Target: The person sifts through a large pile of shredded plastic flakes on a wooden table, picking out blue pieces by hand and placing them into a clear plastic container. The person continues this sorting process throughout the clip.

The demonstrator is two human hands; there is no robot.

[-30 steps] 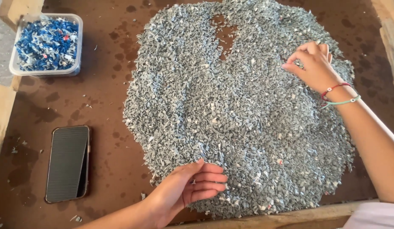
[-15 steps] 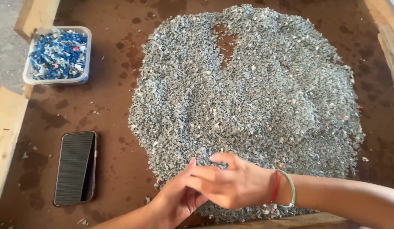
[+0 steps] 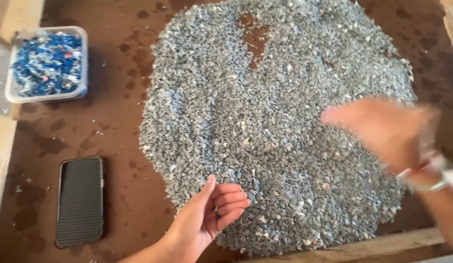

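Bare arms, red and pale green bracelets (image 3: pixel 426 176) on right wrist

A clear plastic tub (image 3: pixel 46 63) stands at about ten o'clock on the brown surface (image 3: pixel 114 126), near its wooden edge. It is rectangular with rounded corners and open on top, filled with blue chips flecked with white and red. A phone (image 3: pixel 80 200) lies at about eight o'clock, a dark upright rectangle with rounded corners and a ribbed black face; whether that face is its screen cannot be told.
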